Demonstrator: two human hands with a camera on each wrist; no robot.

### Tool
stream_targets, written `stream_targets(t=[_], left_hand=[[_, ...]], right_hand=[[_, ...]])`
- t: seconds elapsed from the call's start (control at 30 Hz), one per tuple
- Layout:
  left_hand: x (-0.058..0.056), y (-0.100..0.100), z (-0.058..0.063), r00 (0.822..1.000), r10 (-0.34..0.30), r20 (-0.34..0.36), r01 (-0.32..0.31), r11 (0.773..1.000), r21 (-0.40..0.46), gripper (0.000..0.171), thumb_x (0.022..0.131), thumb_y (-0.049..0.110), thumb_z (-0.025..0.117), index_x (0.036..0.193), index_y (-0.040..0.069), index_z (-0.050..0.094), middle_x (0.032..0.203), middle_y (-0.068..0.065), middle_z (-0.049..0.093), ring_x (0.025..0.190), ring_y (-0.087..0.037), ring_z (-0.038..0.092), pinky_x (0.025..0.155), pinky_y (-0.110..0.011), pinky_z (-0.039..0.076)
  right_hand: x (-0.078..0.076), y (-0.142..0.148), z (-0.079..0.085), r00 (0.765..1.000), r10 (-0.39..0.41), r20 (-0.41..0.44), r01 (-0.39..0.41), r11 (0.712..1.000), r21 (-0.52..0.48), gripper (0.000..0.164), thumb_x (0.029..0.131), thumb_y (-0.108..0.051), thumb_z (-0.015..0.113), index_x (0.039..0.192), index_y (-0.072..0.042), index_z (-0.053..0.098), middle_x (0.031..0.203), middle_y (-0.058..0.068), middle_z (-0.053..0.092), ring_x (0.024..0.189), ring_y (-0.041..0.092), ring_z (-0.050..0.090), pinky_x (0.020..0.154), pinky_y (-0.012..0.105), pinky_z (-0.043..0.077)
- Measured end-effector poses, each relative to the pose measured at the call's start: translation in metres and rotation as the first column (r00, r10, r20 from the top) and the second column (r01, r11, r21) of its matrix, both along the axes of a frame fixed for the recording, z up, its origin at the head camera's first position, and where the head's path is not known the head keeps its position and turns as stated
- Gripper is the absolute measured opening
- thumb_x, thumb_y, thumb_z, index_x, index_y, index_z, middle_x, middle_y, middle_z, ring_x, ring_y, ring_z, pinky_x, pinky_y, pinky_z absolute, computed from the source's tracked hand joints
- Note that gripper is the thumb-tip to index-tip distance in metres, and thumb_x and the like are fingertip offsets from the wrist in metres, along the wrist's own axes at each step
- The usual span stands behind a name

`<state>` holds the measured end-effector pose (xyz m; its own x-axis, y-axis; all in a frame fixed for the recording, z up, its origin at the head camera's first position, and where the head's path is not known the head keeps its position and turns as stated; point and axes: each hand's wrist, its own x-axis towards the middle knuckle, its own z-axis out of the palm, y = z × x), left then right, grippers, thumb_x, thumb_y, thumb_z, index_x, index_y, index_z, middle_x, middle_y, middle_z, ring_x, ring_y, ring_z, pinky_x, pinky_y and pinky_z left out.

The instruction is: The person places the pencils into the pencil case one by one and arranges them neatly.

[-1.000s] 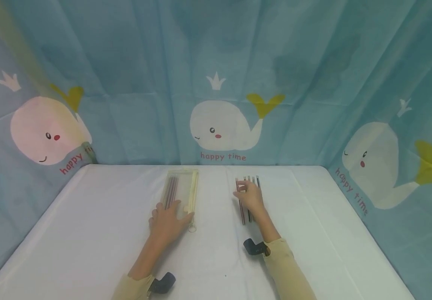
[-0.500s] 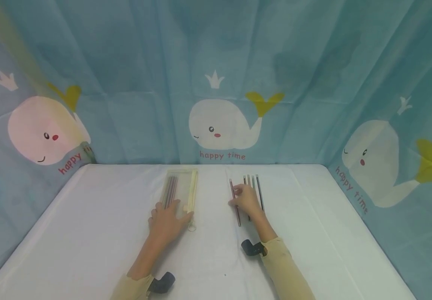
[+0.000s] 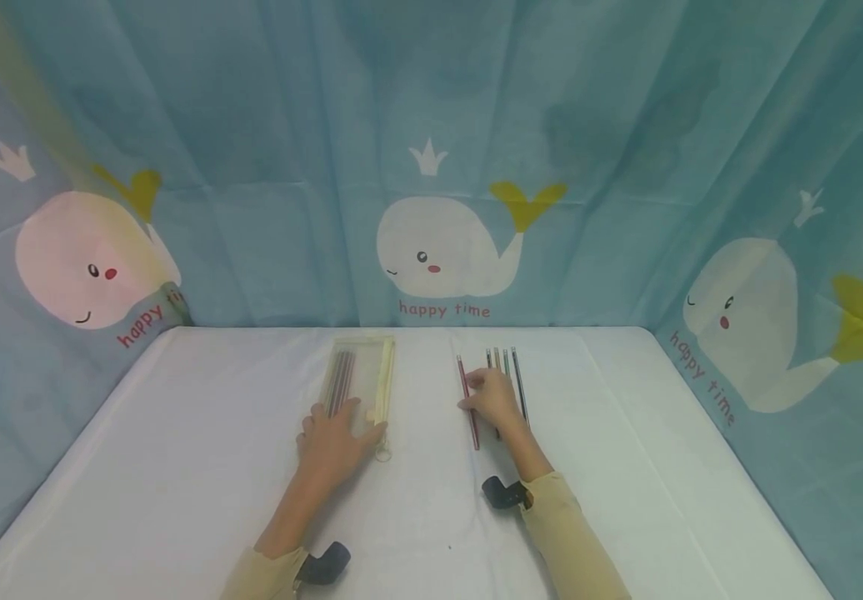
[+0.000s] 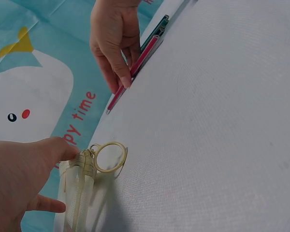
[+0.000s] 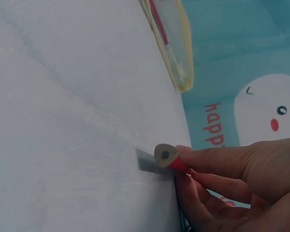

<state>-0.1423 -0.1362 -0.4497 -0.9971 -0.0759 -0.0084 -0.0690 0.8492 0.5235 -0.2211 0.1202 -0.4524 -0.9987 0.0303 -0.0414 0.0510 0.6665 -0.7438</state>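
Observation:
My right hand (image 3: 493,398) pinches a red pencil (image 3: 473,429) between thumb and fingers. In the right wrist view the pencil's end (image 5: 165,155) shows flat and three-sided, with a dark lead. Several other pencils (image 3: 519,379) lie side by side beneath and beside that hand, partly covered by it. My left hand (image 3: 334,446) rests with spread fingers on the near part of a see-through pencil pouch (image 3: 366,375) with cream edging. Inside the pouch lie several dark and reddish pencils (image 3: 341,379). By the left thumb, a gold ring (image 4: 111,170) hangs at the zipper end.
A white cloth covers the table (image 3: 431,500). Blue curtains (image 3: 251,250) printed with whales stand around its back and sides. Both wrists carry black cameras (image 3: 502,493). Bare cloth lies between the pouch and the pencils.
My right hand has taken the red pencil and drawn it a little left and nearer, apart from the other pencils. Over the last half second it barely moves. The left hand stays on the pouch.

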Motion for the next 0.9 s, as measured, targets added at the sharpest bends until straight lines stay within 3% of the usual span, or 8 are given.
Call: stream_targets(t=[0.4, 0.7, 0.9], left_hand=[[-0.001, 0.000, 0.000, 1.000, -0.001, 0.001, 0.001, 1.000, -0.006, 0.077, 0.098, 0.054, 0.067, 0.152, 0.001, 0.052, 0.131, -0.037, 0.046, 0.111, -0.047, 0.047, 0.091, -0.064, 0.040], [-0.002, -0.001, -0.001, 1.000, -0.005, -0.004, 0.005, 1.000, -0.008, 0.076, 0.097, 0.053, 0.068, 0.151, 0.001, 0.053, 0.129, -0.037, 0.046, 0.109, -0.048, 0.048, 0.090, -0.064, 0.040], [-0.001, -0.001, 0.000, 1.000, -0.006, -0.001, 0.006, 1.000, -0.008, 0.076, 0.097, 0.053, 0.068, 0.151, 0.000, 0.053, 0.129, -0.037, 0.046, 0.109, -0.048, 0.048, 0.090, -0.064, 0.040]], right_hand=[[-0.007, 0.008, 0.001, 0.999, 0.024, 0.046, -0.023, 0.999, -0.026, 0.044, 0.088, -0.004, 0.081, 0.129, 0.002, 0.068, 0.123, 0.020, 0.072, 0.115, 0.036, 0.069, 0.096, 0.046, 0.057], [-0.007, 0.013, 0.006, 0.993, 0.021, 0.118, -0.010, 0.996, -0.092, 0.045, 0.091, -0.007, 0.079, 0.134, 0.002, 0.066, 0.114, 0.019, 0.075, 0.101, 0.031, 0.074, 0.088, 0.042, 0.060], [-0.008, 0.014, 0.005, 0.993, 0.019, 0.117, -0.005, 0.994, -0.111, 0.044, 0.093, -0.010, 0.077, 0.134, 0.002, 0.067, 0.112, 0.018, 0.075, 0.100, 0.030, 0.073, 0.088, 0.042, 0.059]])
